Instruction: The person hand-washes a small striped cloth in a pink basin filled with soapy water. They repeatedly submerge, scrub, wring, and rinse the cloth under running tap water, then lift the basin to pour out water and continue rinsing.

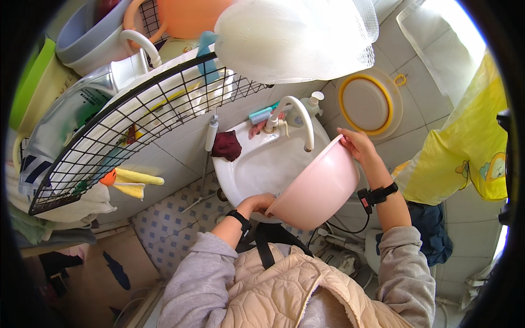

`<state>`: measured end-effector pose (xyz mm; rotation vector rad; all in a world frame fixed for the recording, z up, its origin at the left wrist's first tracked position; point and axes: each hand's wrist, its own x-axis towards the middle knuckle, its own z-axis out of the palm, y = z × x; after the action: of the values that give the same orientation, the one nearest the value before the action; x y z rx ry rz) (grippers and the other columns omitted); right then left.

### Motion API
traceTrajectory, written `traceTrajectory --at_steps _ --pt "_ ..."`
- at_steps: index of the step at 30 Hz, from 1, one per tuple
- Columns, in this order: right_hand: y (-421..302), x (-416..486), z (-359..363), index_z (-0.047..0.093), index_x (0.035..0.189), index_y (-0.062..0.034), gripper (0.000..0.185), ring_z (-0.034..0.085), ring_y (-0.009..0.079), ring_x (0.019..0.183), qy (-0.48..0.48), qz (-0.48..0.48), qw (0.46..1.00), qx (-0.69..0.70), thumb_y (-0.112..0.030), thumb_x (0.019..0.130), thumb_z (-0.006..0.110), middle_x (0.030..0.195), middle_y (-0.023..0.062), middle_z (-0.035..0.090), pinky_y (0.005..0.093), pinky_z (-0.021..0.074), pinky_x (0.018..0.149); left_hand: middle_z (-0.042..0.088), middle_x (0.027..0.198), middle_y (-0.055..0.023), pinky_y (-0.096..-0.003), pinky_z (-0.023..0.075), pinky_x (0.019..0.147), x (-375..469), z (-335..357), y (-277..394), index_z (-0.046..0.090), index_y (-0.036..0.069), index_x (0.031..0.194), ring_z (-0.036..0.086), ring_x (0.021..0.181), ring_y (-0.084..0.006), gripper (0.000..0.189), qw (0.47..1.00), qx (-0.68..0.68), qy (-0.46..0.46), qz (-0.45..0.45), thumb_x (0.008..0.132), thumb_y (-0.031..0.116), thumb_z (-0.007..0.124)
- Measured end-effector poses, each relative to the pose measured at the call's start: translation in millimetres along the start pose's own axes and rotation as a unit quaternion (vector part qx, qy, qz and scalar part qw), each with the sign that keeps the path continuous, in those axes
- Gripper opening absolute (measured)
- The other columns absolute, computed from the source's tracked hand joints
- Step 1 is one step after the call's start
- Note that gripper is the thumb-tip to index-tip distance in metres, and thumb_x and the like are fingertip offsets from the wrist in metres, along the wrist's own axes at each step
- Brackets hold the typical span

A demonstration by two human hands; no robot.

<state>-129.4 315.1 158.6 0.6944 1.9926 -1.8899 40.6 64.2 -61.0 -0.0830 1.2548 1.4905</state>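
Observation:
A pink plastic basin [318, 188] is tilted over the near right part of a white washbasin [262, 172], its mouth turned toward the bowl. My left hand [261, 203] grips its lower rim, the fingers partly hidden. At the upper right, my right hand [356, 143] holds the opposite rim. The basin's inside is out of sight. Beyond it a white curved faucet [293, 107] arches over the sink. A dark red cloth [226, 146] lies on the sink's left edge. Behind the faucet are a pump bottle [308, 107] and a comb-like blue brush [260, 116].
A black wire basket [135, 127] with bottles and tubs juts in at upper left. A white mesh bag [295, 41] hangs above the sink. A yellow-rimmed collapsible basin [365, 104] hangs on the tiled wall. Yellow fabric [451, 151] hangs at right; a cable [352, 229] runs below my right forearm.

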Motion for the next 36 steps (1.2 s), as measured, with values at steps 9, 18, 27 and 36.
traceTrajectory --at_steps 9,18,27,36 --pt "38.2 9.7 -73.9 0.061 0.083 0.0019 0.011 0.063 0.0151 0.065 0.001 0.06 0.997 -0.044 -0.008 0.079 0.065 0.075 0.0069 0.062 0.0267 0.0546 0.06 0.064 0.072 -0.0082 -0.0307 0.0496 0.051 -41.0 -23.8 37.1 0.067 -0.001 0.088 0.06 0.062 -0.0164 0.041 0.962 0.139 0.235 -0.006 0.06 0.028 0.077" --pt "105.1 -8.3 -67.5 0.057 0.12 -0.0015 0.037 0.066 0.0166 0.076 -0.074 0.118 0.968 -0.211 -0.016 0.085 0.062 0.09 0.0067 0.067 0.031 0.0553 0.07 0.066 0.102 -0.0201 -0.0411 0.051 0.084 -113.6 -26.7 69.6 0.063 0.0 0.1 0.063 0.097 -0.036 0.05 0.843 0.308 0.436 0.064 0.058 0.023 0.076" --pt "144.0 40.4 -68.8 0.064 0.103 0.0037 0.024 0.067 0.0204 0.073 -0.102 0.143 0.939 -0.295 -0.01 0.082 0.063 0.083 0.01 0.067 0.0343 0.0581 0.066 0.061 0.108 -0.0156 -0.0399 0.0496 0.083 -107.8 -23.5 53.6 0.061 0.001 0.101 0.062 0.099 -0.0346 0.051 0.811 0.305 0.474 0.155 0.055 0.019 0.075" --pt "120.3 78.3 -46.9 0.066 0.098 0.0059 0.029 0.068 0.0342 0.079 -0.182 -0.045 0.656 -0.731 -0.013 0.075 0.067 0.086 0.021 0.069 0.0403 0.0551 0.075 0.057 0.123 -0.0144 -0.0392 0.0464 0.093 -106.3 -16.7 56.7 0.063 0.003 0.105 0.057 0.111 -0.0357 0.052 0.813 0.251 0.487 0.197 0.056 0.018 0.075"
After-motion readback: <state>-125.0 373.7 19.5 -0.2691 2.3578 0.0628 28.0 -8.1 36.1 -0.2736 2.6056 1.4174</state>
